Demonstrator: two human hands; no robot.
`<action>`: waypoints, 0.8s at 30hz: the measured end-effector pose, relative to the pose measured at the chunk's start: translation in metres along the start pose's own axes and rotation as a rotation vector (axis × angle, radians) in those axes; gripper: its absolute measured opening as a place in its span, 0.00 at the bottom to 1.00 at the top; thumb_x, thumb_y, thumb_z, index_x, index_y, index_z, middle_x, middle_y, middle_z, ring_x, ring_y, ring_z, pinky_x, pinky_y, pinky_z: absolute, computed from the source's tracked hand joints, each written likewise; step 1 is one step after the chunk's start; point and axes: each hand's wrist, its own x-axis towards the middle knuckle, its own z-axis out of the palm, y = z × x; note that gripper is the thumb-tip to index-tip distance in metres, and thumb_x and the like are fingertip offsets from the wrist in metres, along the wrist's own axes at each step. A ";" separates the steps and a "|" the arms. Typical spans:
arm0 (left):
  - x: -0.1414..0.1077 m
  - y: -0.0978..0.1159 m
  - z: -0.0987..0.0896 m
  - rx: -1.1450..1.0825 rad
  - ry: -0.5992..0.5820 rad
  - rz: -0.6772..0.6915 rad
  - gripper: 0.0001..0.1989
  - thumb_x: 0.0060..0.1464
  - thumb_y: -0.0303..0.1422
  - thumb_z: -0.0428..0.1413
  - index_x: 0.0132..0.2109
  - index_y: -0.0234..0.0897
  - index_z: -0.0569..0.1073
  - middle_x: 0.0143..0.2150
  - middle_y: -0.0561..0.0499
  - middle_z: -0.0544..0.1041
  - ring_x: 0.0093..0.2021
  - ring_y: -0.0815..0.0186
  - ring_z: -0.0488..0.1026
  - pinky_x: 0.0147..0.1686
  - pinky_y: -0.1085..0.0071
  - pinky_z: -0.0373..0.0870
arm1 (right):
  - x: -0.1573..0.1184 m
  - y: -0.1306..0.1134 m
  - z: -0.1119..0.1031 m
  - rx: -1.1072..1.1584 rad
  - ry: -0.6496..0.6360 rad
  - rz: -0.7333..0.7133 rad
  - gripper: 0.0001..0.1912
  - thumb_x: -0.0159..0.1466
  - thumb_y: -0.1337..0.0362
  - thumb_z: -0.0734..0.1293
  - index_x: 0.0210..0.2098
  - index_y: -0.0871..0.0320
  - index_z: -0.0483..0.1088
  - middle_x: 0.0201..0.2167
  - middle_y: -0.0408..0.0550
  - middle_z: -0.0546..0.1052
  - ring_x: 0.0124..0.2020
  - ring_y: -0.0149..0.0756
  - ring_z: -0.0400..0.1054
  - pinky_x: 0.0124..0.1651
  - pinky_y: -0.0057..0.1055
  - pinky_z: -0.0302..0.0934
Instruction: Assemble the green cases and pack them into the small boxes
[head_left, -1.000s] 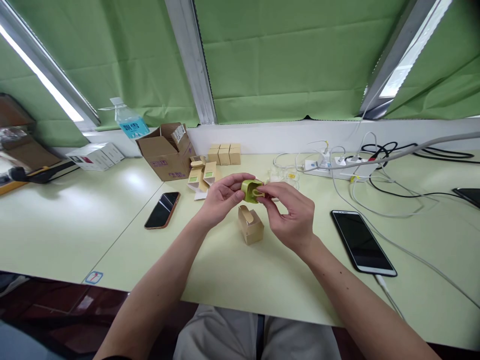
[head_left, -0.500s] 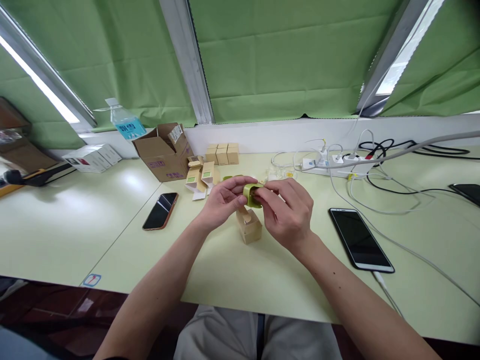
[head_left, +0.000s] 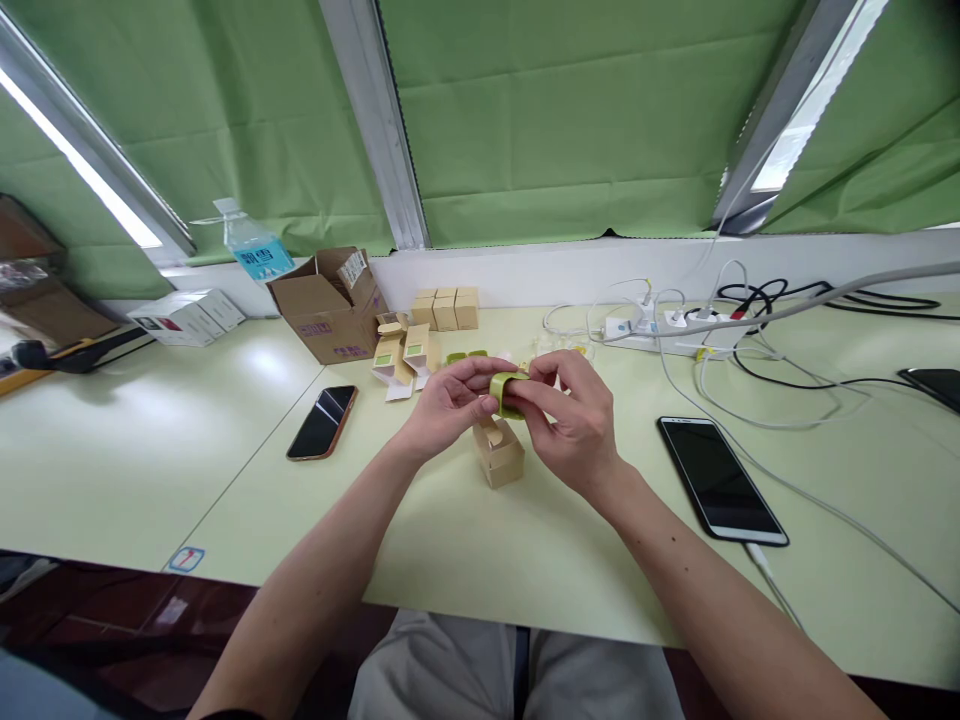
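Note:
A small glossy green hollow case (head_left: 498, 388) is held in my left hand (head_left: 459, 396), thumb on the near side and fingers behind it. My right hand (head_left: 568, 412) is closed, its thumb and index finger at the case's open right side, with the fingertips partly inside. Whatever those fingertips pinch is hidden. Just below the hands stands a small tan cardboard box (head_left: 501, 460) with its top flap up. Behind my left fingers another green piece (head_left: 466, 355) lies on the table, partly covered.
Behind are opened small boxes (head_left: 405, 352), several closed small boxes (head_left: 445, 308) and a larger carton (head_left: 326, 310). Phones lie left (head_left: 322, 422) and right (head_left: 721, 480), the right one cabled. A power strip (head_left: 667, 335) with tangled cables sits at the back right.
My right hand has shifted slightly left and up, its fingers now covering more of the case's opening. The green case has turned a little, and the green piece behind shows more.

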 end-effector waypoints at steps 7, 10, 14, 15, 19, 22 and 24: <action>0.000 -0.004 -0.001 -0.052 0.017 -0.009 0.30 0.55 0.49 0.75 0.58 0.37 0.82 0.50 0.39 0.88 0.48 0.55 0.88 0.44 0.67 0.83 | 0.000 0.003 -0.001 0.035 -0.044 0.003 0.11 0.73 0.70 0.69 0.41 0.49 0.83 0.34 0.46 0.78 0.33 0.35 0.70 0.33 0.34 0.65; 0.002 -0.007 -0.002 -0.116 0.060 0.010 0.30 0.55 0.49 0.75 0.58 0.38 0.81 0.49 0.40 0.88 0.48 0.55 0.88 0.48 0.65 0.83 | 0.002 0.006 -0.005 0.118 -0.043 -0.014 0.13 0.73 0.70 0.69 0.49 0.47 0.83 0.38 0.47 0.81 0.36 0.36 0.75 0.34 0.33 0.71; 0.004 -0.007 -0.003 -0.202 0.089 0.050 0.27 0.54 0.48 0.76 0.56 0.40 0.82 0.48 0.43 0.89 0.48 0.58 0.88 0.53 0.65 0.81 | 0.004 0.006 -0.010 0.171 0.054 -0.085 0.17 0.71 0.71 0.71 0.55 0.47 0.81 0.44 0.52 0.83 0.43 0.41 0.80 0.39 0.37 0.77; 0.005 -0.007 -0.003 -0.215 0.091 0.054 0.27 0.55 0.47 0.76 0.56 0.40 0.82 0.47 0.44 0.89 0.47 0.60 0.88 0.53 0.65 0.81 | 0.003 0.006 -0.010 0.166 0.060 -0.093 0.17 0.71 0.70 0.72 0.55 0.48 0.81 0.46 0.53 0.83 0.45 0.43 0.81 0.38 0.37 0.78; 0.005 -0.006 -0.003 -0.230 0.102 0.041 0.26 0.54 0.46 0.76 0.55 0.40 0.82 0.45 0.45 0.89 0.46 0.61 0.88 0.52 0.66 0.81 | -0.001 0.004 -0.006 0.110 0.030 -0.076 0.16 0.69 0.64 0.76 0.56 0.48 0.82 0.51 0.56 0.81 0.50 0.48 0.79 0.34 0.37 0.77; 0.004 -0.006 -0.001 -0.217 0.124 0.034 0.28 0.52 0.47 0.77 0.54 0.39 0.81 0.45 0.44 0.89 0.47 0.58 0.88 0.52 0.65 0.81 | -0.005 0.004 -0.002 0.104 0.039 -0.055 0.17 0.69 0.66 0.75 0.57 0.47 0.82 0.51 0.55 0.80 0.51 0.47 0.79 0.33 0.36 0.78; 0.004 -0.005 0.000 -0.208 0.129 0.028 0.29 0.52 0.49 0.77 0.54 0.39 0.80 0.47 0.43 0.89 0.49 0.56 0.88 0.53 0.62 0.81 | -0.007 0.004 0.001 0.099 0.037 -0.042 0.17 0.70 0.68 0.74 0.56 0.46 0.82 0.51 0.54 0.80 0.51 0.46 0.79 0.33 0.35 0.79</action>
